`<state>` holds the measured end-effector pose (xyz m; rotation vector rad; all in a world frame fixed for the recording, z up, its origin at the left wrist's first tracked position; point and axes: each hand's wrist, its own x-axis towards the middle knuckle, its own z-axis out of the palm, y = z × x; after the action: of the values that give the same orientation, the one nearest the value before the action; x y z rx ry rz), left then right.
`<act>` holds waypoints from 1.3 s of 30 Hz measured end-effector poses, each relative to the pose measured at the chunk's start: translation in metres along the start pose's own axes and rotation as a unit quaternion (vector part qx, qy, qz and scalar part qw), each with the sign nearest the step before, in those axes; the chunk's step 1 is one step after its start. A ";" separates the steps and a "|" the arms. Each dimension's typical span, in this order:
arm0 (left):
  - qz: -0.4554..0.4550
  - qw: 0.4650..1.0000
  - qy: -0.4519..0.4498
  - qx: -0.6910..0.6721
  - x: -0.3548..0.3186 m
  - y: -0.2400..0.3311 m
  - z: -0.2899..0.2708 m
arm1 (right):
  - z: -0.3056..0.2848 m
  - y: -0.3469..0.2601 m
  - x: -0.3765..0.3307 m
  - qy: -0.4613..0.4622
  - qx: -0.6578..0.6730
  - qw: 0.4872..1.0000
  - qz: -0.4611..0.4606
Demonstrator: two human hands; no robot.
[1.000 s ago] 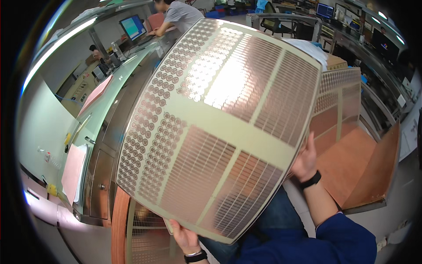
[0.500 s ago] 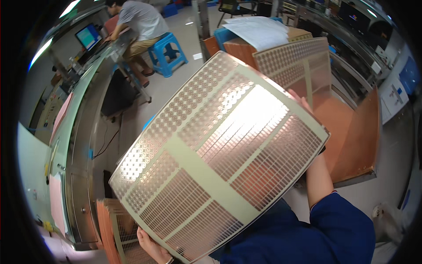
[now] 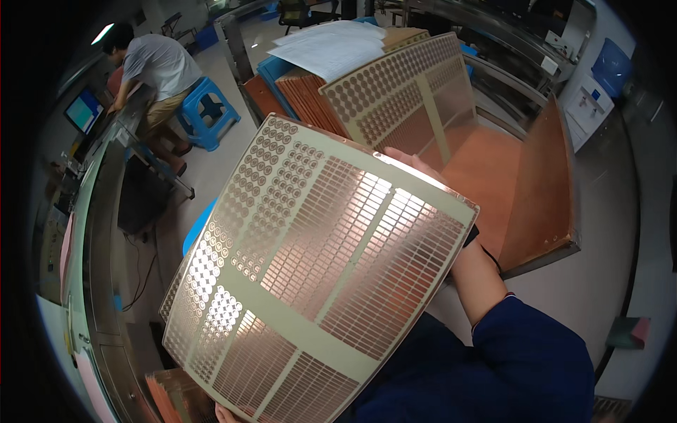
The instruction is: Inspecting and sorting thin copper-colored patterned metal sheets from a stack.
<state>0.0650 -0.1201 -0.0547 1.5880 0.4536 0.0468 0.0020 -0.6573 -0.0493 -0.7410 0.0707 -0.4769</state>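
I hold a large circuit board panel [image 3: 300, 317] tilted in front of me. Its face is pale green, with copper grids of small rectangles and rows of round shapes that catch the light. My right hand [image 3: 417, 167] grips the upper right edge, its fingers partly hidden behind the panel. At the lower left edge only a bit of my left hand [image 3: 224, 414] shows, closed on the rim. Just beyond my right hand, a similar panel [image 3: 436, 127] leans upright on a brown cart [image 3: 486, 173], against a stack of boards [image 3: 310, 106].
White sheets [image 3: 328, 48] lie over the stack. More boards [image 3: 166, 395] stand at the lower left, beside a long bench [image 3: 99, 282]. A person [image 3: 162, 67] sits on a blue stool [image 3: 209, 116] at a computer screen [image 3: 83, 111].
My view has swung to the right, so the cart and stool appear further left. The panel has turned and shifted left and down in the picture, and less of my left hand shows.
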 end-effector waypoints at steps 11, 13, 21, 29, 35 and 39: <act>0.029 0.995 -0.017 -0.096 0.014 0.001 -0.012 | 0.000 -0.025 -0.001 -0.057 -0.259 0.962 -0.059; 0.072 0.997 0.001 -0.005 0.028 0.004 -0.038 | 0.030 -0.038 0.003 -0.116 -0.233 0.965 -0.019; 0.273 0.937 -0.009 -0.218 0.031 0.051 -0.052 | 0.021 -0.095 0.026 -0.124 -0.376 0.910 -0.126; 0.170 0.940 -0.144 -0.258 0.030 0.049 -0.054 | 0.027 -0.038 0.070 -0.045 -0.002 0.966 -0.254; 0.096 0.878 -0.124 -0.452 0.019 0.014 -0.012 | 0.023 0.001 0.065 -0.033 0.022 0.992 -0.123; 0.037 0.840 -0.143 -0.521 -0.002 0.024 0.003 | 0.011 0.013 0.054 -0.016 0.009 0.997 -0.077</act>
<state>0.0707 -0.1237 -0.0318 0.5080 0.0723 0.0948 0.0576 -0.6661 -0.0443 -0.7396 -0.0201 -0.6108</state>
